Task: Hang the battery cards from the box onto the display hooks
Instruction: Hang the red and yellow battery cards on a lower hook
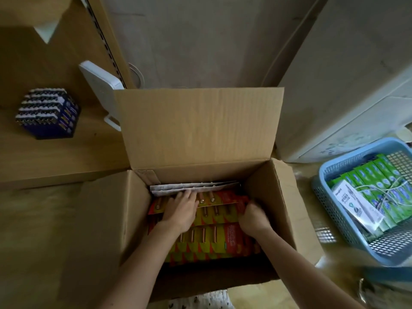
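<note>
- Bare concrete wall (200,41) stands behind and a tan floor (44,219) lies below; on the floor sits an open cardboard box (200,130), its far flap upright.
- Red and yellow-green battery cards (214,239) lie stacked inside the box, with a few white-backed ones at the far side.
- The left grip (180,210) lies flat on the top cards, fingers straight.
- The right grip (254,216) has its fingers curled round the upper card's right edge, clamped on it.
- A blue basket (323,197) of green boxes (379,181) is to the right of the box; a dark blue battery pack (48,112) stands on the wooden shelf (66,157) at left.
</note>
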